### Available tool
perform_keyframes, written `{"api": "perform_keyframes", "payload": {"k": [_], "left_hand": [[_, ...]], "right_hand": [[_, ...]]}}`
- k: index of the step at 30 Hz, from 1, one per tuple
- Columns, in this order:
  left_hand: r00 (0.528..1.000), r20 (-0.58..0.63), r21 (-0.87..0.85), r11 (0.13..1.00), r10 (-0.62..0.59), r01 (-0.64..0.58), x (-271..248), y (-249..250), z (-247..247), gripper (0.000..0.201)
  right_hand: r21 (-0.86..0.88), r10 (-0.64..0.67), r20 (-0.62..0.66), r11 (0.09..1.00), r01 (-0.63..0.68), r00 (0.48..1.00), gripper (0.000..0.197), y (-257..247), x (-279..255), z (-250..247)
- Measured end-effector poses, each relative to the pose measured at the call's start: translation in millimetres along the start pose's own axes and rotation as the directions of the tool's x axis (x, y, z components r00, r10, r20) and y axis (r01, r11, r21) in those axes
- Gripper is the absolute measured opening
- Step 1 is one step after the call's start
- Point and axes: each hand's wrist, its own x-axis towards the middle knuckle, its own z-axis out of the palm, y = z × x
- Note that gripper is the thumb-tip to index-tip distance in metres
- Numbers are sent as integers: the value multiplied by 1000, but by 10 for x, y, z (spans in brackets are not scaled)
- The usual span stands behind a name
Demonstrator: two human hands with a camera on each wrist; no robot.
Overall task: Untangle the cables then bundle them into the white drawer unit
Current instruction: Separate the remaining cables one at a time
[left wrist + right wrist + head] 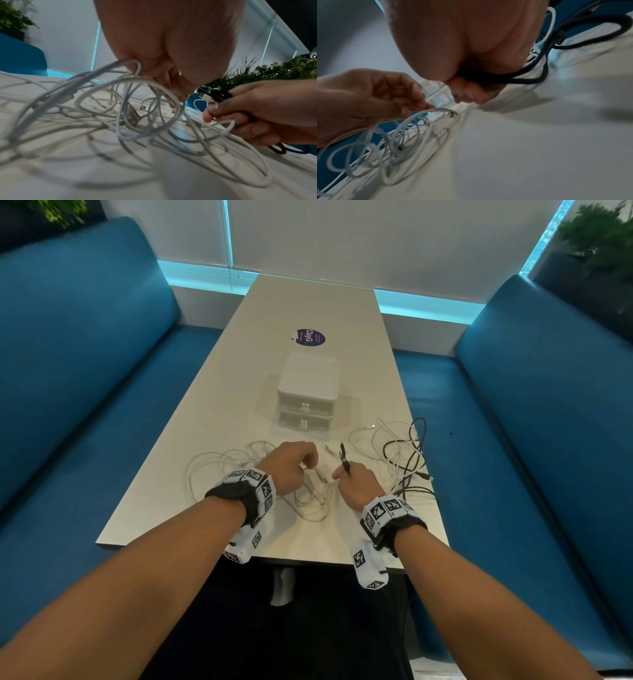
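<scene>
From the head view, the white drawer unit (307, 392) stands mid-surface (164, 474) with both drawers closed. Nearer the person than the unit, the left hand (287, 465) curls its fingers around loops of the white cables (219, 470), which sprawl to the left of the unit and in front of it. The right hand (356, 486), just right of the left one, is closed around black cables (409, 467) whose plugs stick up from the fist; the rest trails off to the right of the unit, mixed with more white cable.

In the left wrist view, the left hand (171, 54) pinches a white loop above the tangled white cables (130, 121), and the right hand (260, 111) grips black plugs.

In the right wrist view, the right hand (467, 54) holds black cables (530, 79); the left hand (368, 97) pinches the white cables (399, 136). The unit (440, 93) shows blurred between them.
</scene>
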Motion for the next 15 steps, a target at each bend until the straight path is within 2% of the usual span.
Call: {"api": "perform_keyframes", "payload": {"k": [5,8,12,15], "left_hand": [[994,-106,-60,998,-5,-1,2,52,-118,32],[996,-93,3,1000,13,-12,33,86,-223,32],[1000,-2,187,982,-9,10,61,97,-251,28],[998,50,417,909,-30,6,67,62,-115,29]], "right_hand": [[23,9,-27,1000,-8,1000,25,56,25,74],[26,21,-65,999,-20,998,25,29,27,85],[-64,22,-63,998,-26,998,28,-6,39,131],[-47,18,-22,999,-19,1000,30,-9,33,122]]}}
